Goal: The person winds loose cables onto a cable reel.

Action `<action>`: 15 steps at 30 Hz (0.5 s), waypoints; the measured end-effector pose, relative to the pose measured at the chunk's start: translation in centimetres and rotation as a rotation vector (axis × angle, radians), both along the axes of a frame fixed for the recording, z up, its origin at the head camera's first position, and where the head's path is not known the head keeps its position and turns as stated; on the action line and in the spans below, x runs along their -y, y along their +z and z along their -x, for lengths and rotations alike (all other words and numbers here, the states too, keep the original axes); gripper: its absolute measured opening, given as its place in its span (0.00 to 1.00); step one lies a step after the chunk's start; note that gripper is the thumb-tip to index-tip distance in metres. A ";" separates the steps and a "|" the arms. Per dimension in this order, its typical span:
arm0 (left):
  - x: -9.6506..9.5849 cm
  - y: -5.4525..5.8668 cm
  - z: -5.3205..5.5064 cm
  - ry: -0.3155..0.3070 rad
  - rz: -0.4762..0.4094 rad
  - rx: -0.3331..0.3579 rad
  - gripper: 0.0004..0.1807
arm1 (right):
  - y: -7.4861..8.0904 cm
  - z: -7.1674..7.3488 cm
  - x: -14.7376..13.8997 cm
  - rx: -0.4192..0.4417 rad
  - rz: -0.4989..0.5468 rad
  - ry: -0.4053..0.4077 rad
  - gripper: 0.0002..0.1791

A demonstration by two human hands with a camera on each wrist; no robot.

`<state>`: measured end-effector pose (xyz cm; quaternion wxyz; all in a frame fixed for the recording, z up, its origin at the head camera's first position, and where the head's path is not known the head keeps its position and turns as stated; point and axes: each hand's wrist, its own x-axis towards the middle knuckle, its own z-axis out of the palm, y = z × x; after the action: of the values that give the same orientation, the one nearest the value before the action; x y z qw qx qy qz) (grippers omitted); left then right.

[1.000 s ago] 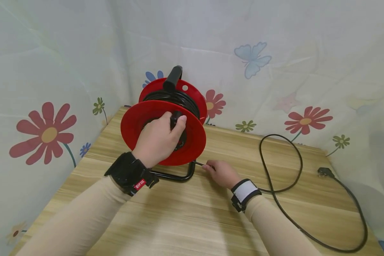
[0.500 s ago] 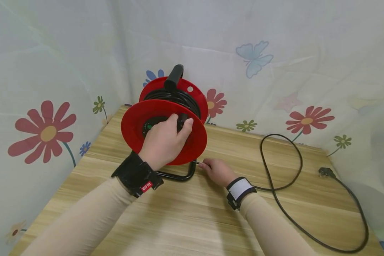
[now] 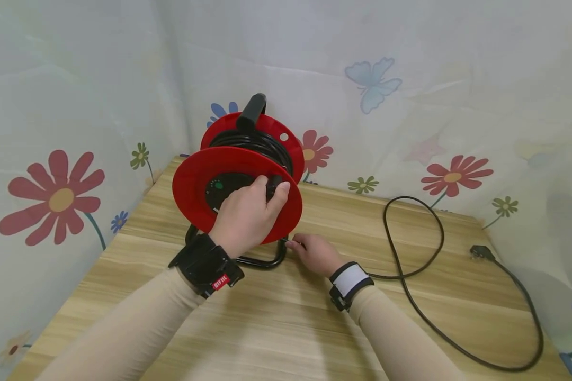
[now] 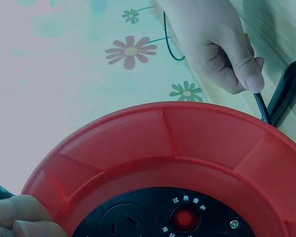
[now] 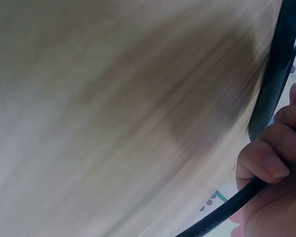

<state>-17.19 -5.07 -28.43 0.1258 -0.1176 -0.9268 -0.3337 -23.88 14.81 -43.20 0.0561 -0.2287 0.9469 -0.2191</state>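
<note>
A red cable reel [image 3: 190,185] with black cable wound between its discs stands on a black tube frame at the back left of the table. My left hand [image 3: 245,217] grips the black crank knob [image 3: 273,185] on the front disc. Low at the reel's right side, my right hand [image 3: 316,254] pinches the black cable [image 5: 227,212] close to the frame [image 3: 264,263]. In the left wrist view the right thumb and fingers hold the cable just outside the disc's rim. That view also shows a socket and a red button [image 4: 185,218] on the hub.
Loose cable [image 3: 438,328] loops across the right of the wooden table [image 3: 267,328] and ends in a black plug [image 3: 481,252]. Floral-printed sheeting [image 3: 314,42] hangs behind and beside the table. The reel's carrying handle [image 3: 251,112] juts up at the top.
The crank knob and my left hand have shifted right and slightly down as the disc turned, showing more of the black hub. My right hand has moved a little left towards the reel.
</note>
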 end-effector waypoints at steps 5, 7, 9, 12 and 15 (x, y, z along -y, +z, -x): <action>-0.1 -0.1 0.0 -0.012 -0.013 0.014 0.23 | 0.3 -0.4 -0.9 0.051 0.034 -0.030 0.16; -0.3 -0.1 0.0 -0.015 -0.012 0.026 0.23 | 0.4 -0.5 -1.9 0.085 0.037 -0.060 0.18; -0.4 -0.2 0.0 -0.023 -0.012 0.039 0.22 | 0.5 -0.8 -3.2 0.116 0.025 -0.101 0.21; -0.6 -0.4 -0.1 -0.037 -0.010 0.046 0.21 | 1.1 -1.7 -6.0 0.139 -0.011 -0.160 0.27; -0.7 -0.5 -0.2 -0.054 -0.024 0.038 0.21 | 2.0 -2.7 -9.5 0.073 -0.071 -0.190 0.31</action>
<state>-17.02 -4.36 -28.96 0.1004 -0.1347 -0.9214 -0.3503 -21.20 24.35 -41.23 0.0777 -0.1276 0.9688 -0.1979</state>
